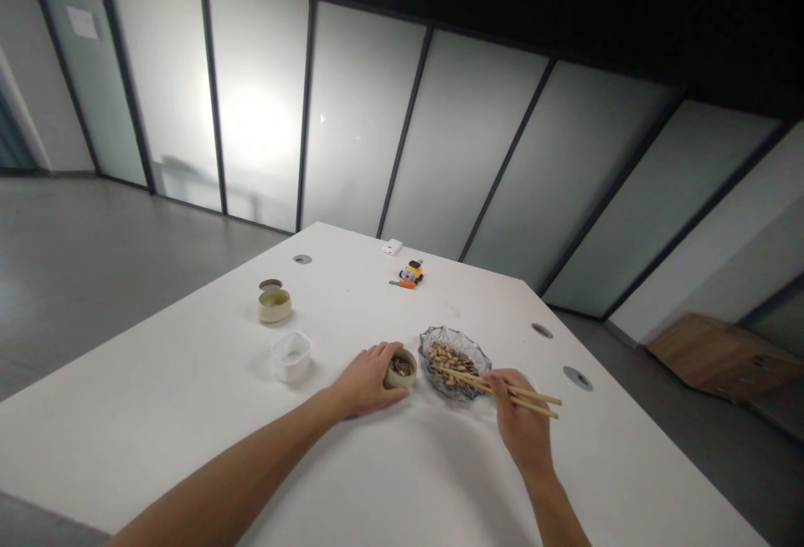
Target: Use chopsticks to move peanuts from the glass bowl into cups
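Observation:
My left hand is wrapped round a small pale-green cup on the table, fingers behind it and thumb in front. Several dark, seed-like pieces lie inside the cup. Just to its right stands a clear glass bowl with a scalloped rim, holding what look like peanuts and darker seeds. My right hand grips a pair of wooden chopsticks. Their tips reach left into the bowl, among the nuts and seeds. Whether anything is pinched between the tips is too small to tell.
Left of my hands are a square white plastic container and another pale-green bowl. Further back on the white table sit a yellow toy vehicle, an orange carrot-shaped item and a white box-like object.

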The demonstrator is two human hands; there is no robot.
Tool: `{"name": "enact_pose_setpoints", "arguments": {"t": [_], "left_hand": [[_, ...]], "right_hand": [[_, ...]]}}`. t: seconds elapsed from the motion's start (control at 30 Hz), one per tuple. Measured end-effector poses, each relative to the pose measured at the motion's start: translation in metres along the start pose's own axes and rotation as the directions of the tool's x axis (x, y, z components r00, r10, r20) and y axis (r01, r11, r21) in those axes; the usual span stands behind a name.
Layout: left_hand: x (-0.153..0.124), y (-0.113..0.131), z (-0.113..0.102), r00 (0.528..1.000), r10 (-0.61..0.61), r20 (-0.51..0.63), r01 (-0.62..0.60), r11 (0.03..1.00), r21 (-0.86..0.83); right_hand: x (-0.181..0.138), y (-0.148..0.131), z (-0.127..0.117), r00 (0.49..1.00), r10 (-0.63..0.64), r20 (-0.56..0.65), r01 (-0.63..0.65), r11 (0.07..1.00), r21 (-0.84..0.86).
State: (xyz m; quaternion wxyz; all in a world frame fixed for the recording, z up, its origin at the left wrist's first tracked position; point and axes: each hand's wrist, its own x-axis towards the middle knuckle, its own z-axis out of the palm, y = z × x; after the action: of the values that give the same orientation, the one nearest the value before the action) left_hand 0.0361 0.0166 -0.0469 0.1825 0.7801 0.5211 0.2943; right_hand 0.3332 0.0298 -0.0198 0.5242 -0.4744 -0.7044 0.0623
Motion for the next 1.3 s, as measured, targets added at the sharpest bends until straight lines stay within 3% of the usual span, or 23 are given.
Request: {"name": "enact_pose_setpoints", "arguments": {"t": [0.2,0.6,1.07,1.3], "left_hand": [[0.000,0.002,-0.002,1.000,-0.009,0.006,0.009,1.000,-0.003],[0.001,0.001,0.000,1.000,-0.009,-0.007,0.009,1.000,0.005],[0.000,0.003,-0.002,1.000,-0.012,0.002,0.012,1.000,0.004],[0.000,0.002,-0.001,1.000,-0.007,0.001,0.007,1.000,0.002]], "right_hand": [[0.000,-0.009,0.001,0.992,-0.117,0.052,0.118,0.993,-0.009],[-0.001,0.002,0.001,0.999,-0.044,0.000,0.044,0.998,-0.039],[-0.001,0.001,0.000,0.993,-0.118,-0.021,0.118,0.993,-0.006],[-0.001,0.000,-0.003,0.996,-0.047,-0.070,0.047,0.999,-0.008]]}}
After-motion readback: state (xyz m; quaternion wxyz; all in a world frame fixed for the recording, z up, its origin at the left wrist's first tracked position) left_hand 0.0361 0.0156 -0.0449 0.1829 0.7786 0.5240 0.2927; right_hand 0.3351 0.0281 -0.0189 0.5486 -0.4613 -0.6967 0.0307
